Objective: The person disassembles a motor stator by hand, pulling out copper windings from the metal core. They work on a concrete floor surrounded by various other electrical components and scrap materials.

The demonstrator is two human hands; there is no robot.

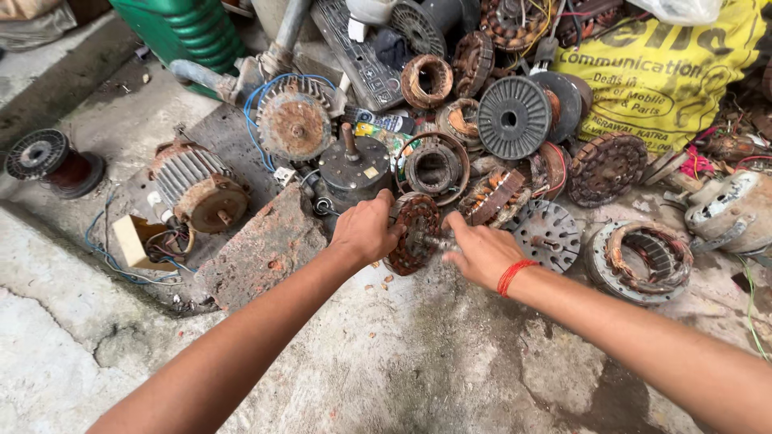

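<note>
While the left hand [366,231] grips the rusty rotor's [414,233] left rim, right hand [481,251] fingers pinch its shaft [434,240], pointing right.

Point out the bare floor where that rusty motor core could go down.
Bare concrete floor lies between and below the two forearms, and at far left beside the wire spool. Beyond the hands, around the rusty motor core, parts crowd together up to the yellow sack.
</note>
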